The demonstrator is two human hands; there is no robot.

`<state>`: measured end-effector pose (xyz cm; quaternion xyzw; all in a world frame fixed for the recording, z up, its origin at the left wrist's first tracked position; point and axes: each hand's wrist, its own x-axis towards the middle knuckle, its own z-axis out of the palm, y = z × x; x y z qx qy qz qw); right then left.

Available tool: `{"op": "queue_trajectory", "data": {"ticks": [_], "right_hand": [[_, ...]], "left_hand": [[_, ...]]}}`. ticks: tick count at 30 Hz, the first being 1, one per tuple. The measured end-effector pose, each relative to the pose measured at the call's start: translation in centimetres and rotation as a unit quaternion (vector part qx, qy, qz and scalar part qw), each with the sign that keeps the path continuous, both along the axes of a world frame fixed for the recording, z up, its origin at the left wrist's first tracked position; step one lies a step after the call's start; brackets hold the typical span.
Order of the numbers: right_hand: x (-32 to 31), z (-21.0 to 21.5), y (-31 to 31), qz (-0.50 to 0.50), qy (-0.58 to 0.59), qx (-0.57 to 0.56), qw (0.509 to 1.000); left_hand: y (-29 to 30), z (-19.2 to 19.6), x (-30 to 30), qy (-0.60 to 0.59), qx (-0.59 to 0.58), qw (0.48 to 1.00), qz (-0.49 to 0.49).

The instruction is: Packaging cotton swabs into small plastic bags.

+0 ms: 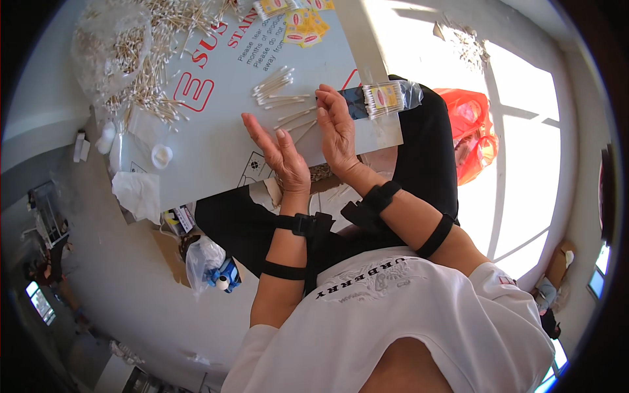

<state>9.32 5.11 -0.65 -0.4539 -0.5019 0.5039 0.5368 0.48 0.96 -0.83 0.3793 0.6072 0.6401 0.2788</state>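
My left hand is raised above the near edge of the grey-blue board table, fingers stretched out, with nothing in it. Facing it, my right hand has its palm turned inward and its fingers loosely bent, apart from the thumb; I see nothing gripped there. A few loose cotton swabs lie in the gap between the hands, their near ends partly hidden. Just beyond is a small fanned group of cotton swabs. To the right of my right hand, a clear bag packed with cotton swabs and a yellow card rests on a dark strip.
A big heap of cotton swabs in clear plastic covers the far left. Yellow cards lie at the far edge. A white cap and a tissue sit at the left corner. On the floor at right stands a red plastic bag.
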Motion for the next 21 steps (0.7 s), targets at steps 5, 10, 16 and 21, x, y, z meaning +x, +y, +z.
{"op": "queue_trajectory", "data": {"ticks": [5, 10, 16, 21], "right_hand": [[0.0, -0.1, 0.3, 0.038, 0.009, -0.012, 0.999], [3.6, 0.8, 1.3, 0.125, -0.185, 0.068, 0.972], [3.7, 1.8, 2.5, 0.156, -0.351, 0.184, 0.905], [3.4, 1.7, 2.9, 0.186, -0.385, 0.198, 0.882]], "left_hand": [[1.5, 0.3, -0.3, -0.056, 0.033, 0.998, -0.026], [-0.3, 1.4, -3.2, 0.146, -0.033, 0.985, -0.085], [-1.3, 1.6, -2.8, 0.511, -0.190, 0.818, -0.181], [-1.6, 0.8, -2.6, 0.521, -0.178, 0.819, -0.162]]}}
